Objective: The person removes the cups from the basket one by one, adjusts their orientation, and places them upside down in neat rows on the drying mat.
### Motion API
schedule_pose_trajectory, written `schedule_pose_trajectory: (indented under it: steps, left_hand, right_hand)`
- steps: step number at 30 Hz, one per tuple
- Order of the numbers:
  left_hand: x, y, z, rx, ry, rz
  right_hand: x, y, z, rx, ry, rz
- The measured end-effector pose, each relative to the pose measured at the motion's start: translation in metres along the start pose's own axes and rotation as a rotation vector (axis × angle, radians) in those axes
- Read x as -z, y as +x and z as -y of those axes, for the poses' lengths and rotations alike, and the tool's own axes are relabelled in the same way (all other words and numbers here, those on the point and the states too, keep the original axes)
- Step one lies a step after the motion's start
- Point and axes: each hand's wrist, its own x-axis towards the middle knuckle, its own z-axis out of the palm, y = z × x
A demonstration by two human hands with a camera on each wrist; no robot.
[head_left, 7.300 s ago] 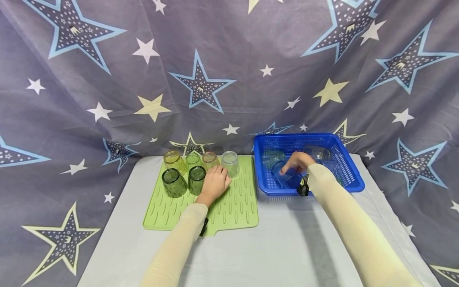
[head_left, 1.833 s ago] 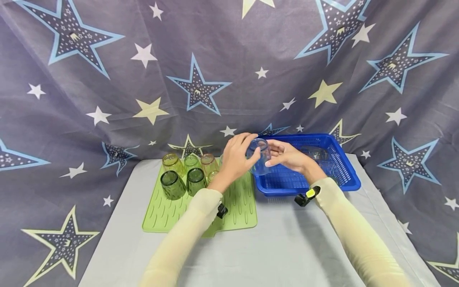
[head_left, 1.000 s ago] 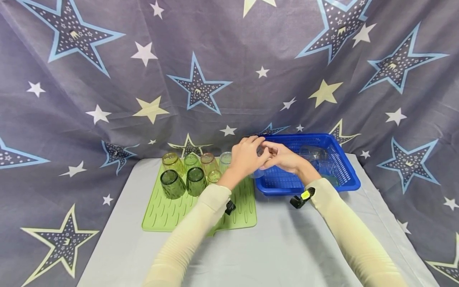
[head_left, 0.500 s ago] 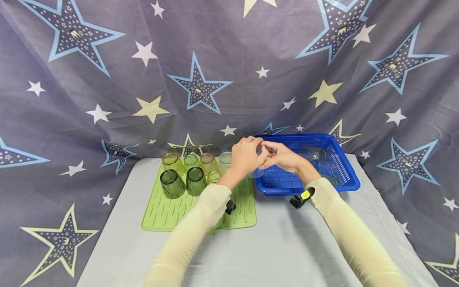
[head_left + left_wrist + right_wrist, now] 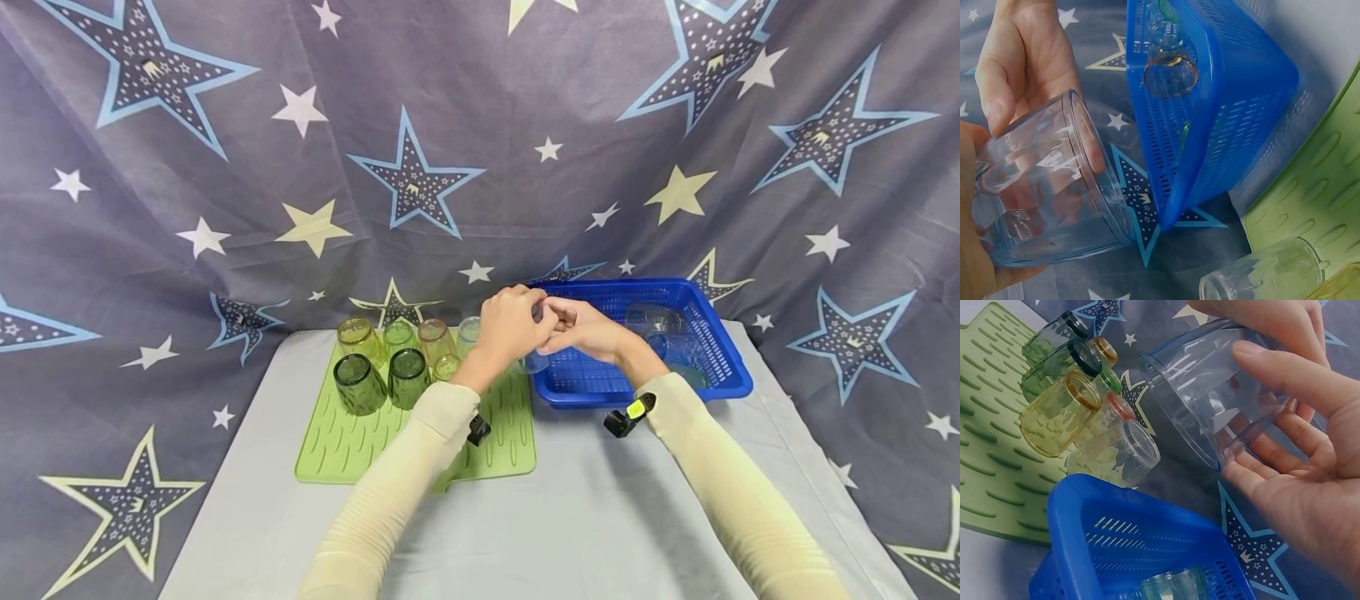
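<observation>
Above the gap between mat and basket, both hands hold a clear, bluish drinking glass (image 5: 534, 362). My left hand (image 5: 513, 325) grips it from the left, and its fingers wrap the end away from the rim in the left wrist view. On the other side my right hand (image 5: 588, 329) holds the glass (image 5: 1210, 394) with the thumb on its wall and fingers curled beneath. The wide rimmed end faces left in the right wrist view. In the head view the hands cover most of the glass.
A green drying mat (image 5: 337, 450) carries several tinted glasses, among them a dark green glass (image 5: 360, 385) and a yellow glass (image 5: 360, 340). Right of it stands a blue perforated basket (image 5: 645, 400) with more glasses at its right side. A starred cloth (image 5: 480, 167) hangs behind.
Earlier the right hand was on a glass in the basket and the left at the mat's glasses. The glass was lifted out between both hands; over the last second they have barely shifted.
</observation>
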Motion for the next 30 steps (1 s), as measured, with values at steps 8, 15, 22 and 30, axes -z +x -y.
schedule_pose_trajectory:
  steps: [8,15,22,30]
  left_hand:
    - [0.002,0.0,0.002,0.022,-0.036,0.04]
    - [0.0,-0.001,0.003,0.031,-0.05,0.028]
    - [-0.001,-0.004,0.006,0.032,-0.039,0.002]
    - [-0.001,-0.008,0.011,0.051,-0.008,-0.024]
  right_hand:
    - [0.0,0.002,-0.001,-0.003,-0.005,0.013]
    - [0.001,0.001,0.001,-0.002,-0.025,0.021]
    - [0.008,-0.001,0.014,-0.035,-0.137,0.016]
    - [0.023,-0.003,0.031,-0.103,-0.266,-0.015]
